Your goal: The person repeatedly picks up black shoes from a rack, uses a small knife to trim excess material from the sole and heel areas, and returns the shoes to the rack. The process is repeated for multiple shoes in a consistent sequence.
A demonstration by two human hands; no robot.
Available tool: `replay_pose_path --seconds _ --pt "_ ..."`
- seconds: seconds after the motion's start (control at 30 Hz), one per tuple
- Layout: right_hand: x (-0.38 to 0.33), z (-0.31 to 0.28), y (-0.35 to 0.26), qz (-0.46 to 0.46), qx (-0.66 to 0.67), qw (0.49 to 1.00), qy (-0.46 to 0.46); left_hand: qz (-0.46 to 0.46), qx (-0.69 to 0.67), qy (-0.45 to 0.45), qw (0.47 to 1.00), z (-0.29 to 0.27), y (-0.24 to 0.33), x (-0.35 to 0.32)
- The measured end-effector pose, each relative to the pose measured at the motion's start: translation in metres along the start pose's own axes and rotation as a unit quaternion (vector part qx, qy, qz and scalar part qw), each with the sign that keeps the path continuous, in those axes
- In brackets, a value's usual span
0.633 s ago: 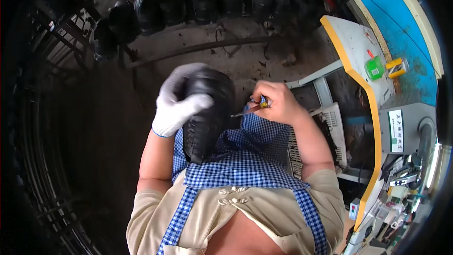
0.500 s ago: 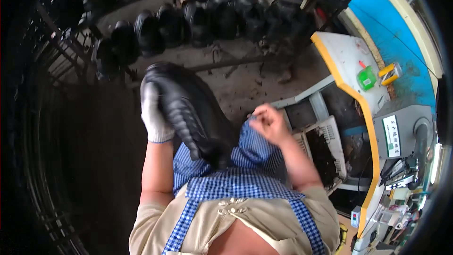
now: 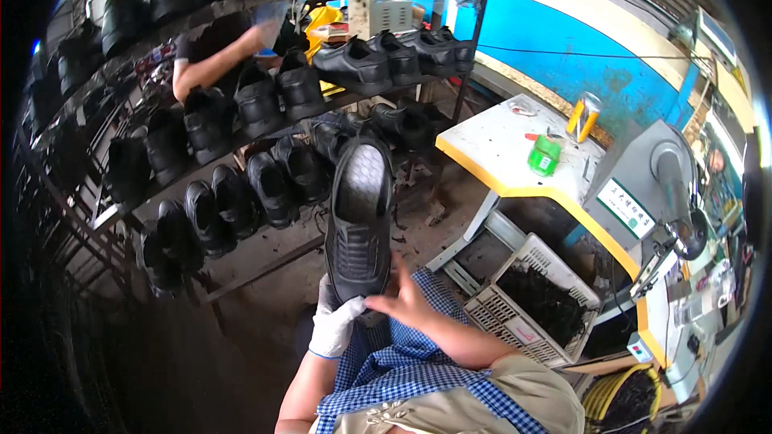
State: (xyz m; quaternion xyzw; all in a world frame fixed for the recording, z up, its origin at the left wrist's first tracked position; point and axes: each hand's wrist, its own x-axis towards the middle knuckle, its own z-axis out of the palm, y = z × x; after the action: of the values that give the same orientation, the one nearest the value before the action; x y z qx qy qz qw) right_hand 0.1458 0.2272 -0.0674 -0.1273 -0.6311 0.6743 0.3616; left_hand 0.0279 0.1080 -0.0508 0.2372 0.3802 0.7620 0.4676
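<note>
A black lace-up-style shoe (image 3: 359,253) stands out in front of my lap, its toe toward me and its opening away, with a pale patterned insole inside. My left hand (image 3: 334,328), in a white knit glove, grips the toe end from the left, thumb over the toe. From the right, my bare right hand (image 3: 408,299) closes on the same end, its thumb close to the gloved one. Some right-hand fingers are hidden along the shoe's side. A blue checked apron (image 3: 386,366) covers my lap below.
Ahead and left, a dark metal rack (image 3: 281,116) carries rows of black shoes. Behind it a person's arm (image 3: 221,60) shows. To the right are a yellow-edged white table (image 3: 490,141) with a green container (image 3: 544,157), a grey machine (image 3: 635,185) and a crate of black scraps (image 3: 523,329).
The shoe has swung from lying over my lap, toe away, to standing with its toe toward me. My right hand has come onto it. The view has lifted toward the rack.
</note>
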Motion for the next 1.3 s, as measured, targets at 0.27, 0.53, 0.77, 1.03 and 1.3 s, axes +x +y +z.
replay_pose_path --seconds 0.27,0.53,0.77,1.03,1.3 --pt "0.077 -0.059 -0.095 0.007 0.030 0.978 0.208 -0.059 0.090 -0.134 0.985 -0.023 -0.012 0.027" --pt "0.330 -0.131 -0.250 -0.347 -0.132 0.899 0.230 -0.220 -0.126 -0.079 0.964 -0.114 -0.108 0.044" --pt "0.440 -0.136 -0.313 -0.138 -0.002 0.973 0.187 -0.250 -0.119 -0.071 0.958 -0.115 -0.109 0.063" --pt "0.506 -0.236 -0.276 -0.299 -0.194 0.798 0.486 -0.275 -0.115 -0.065 0.952 -0.125 -0.114 0.087" --pt "0.551 -0.261 -0.297 -0.293 -0.335 0.811 0.380 -0.303 -0.124 -0.059 0.943 -0.129 -0.113 0.101"
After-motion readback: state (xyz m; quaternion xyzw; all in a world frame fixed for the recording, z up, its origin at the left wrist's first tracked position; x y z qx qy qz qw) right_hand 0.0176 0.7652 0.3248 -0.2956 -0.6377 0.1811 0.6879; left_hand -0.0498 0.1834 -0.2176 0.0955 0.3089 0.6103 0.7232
